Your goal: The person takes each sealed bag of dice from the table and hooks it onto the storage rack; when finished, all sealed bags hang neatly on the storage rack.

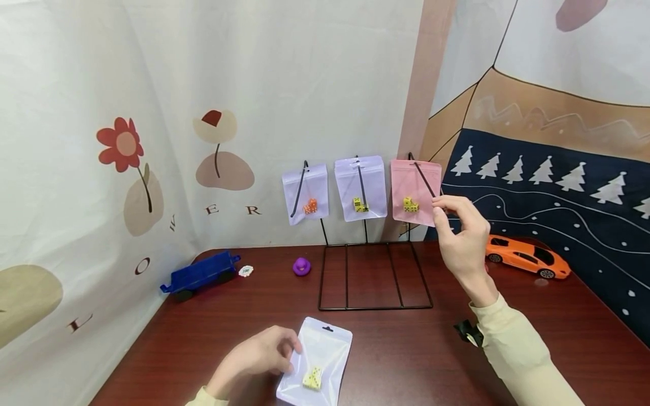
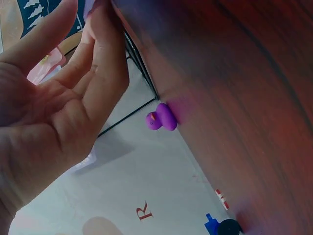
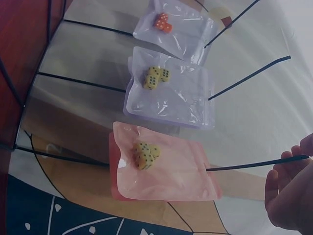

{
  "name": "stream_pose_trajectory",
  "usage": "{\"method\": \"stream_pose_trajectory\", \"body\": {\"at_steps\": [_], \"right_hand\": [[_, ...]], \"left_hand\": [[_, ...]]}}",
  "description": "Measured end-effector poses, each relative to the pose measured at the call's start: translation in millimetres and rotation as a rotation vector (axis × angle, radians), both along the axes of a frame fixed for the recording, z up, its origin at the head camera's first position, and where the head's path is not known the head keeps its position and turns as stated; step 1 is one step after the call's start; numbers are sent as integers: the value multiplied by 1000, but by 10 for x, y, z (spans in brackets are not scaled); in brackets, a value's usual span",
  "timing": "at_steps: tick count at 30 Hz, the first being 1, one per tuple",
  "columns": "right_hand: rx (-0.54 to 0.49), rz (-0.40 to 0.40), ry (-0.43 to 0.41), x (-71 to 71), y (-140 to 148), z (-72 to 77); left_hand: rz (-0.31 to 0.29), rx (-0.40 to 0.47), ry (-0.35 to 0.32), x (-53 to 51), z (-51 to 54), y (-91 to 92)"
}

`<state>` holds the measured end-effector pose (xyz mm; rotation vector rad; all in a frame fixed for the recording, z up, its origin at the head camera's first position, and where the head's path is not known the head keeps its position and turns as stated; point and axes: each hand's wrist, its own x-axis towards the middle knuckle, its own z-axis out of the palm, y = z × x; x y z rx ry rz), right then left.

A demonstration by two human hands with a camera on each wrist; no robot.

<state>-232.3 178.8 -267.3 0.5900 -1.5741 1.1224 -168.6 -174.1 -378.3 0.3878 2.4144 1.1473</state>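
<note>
A black wire rack (image 1: 376, 308) stands on the table with three hooks. On its right hook (image 3: 244, 167) hangs a pink zip bag (image 1: 401, 183) with yellow dice, apparently with another bag behind it. My right hand (image 1: 464, 239) pinches that hook's front end between thumb and fingertips. The middle hook bears a lilac bag (image 1: 350, 180) of yellow dice, the left hook a lilac bag (image 1: 317, 186) of orange dice. Low in the head view, my left hand (image 1: 259, 355) pinches the left edge of a pale lilac zip bag (image 1: 325, 344) holding yellow dice.
A purple rubber duck (image 1: 302, 267) sits left of the rack. Farther left are a round token (image 1: 246, 271) marked 100 and a blue toy trailer (image 1: 203, 273). An orange toy car (image 1: 528, 257) stands behind my right forearm, near the printed cloth (image 1: 538, 203).
</note>
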Motion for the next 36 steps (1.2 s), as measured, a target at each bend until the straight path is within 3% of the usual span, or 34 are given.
{"method": "stream_pose_trajectory", "body": {"at_steps": [8, 13, 20, 29, 36], "right_hand": [[2, -5, 2, 7, -5, 8], [1, -6, 1, 9, -6, 11], [-2, -10, -2, 19, -11, 10], [1, -16, 4, 15, -21, 20], [3, -10, 0, 13, -16, 10]], "left_hand": [[6, 88, -32, -23, -20, 17], [-40, 119, -18, -41, 3, 14], [-75, 123, 112, -70, 20, -4], [21, 98, 323, -117, 86, 18], [72, 124, 396, -114, 127, 42]]}}
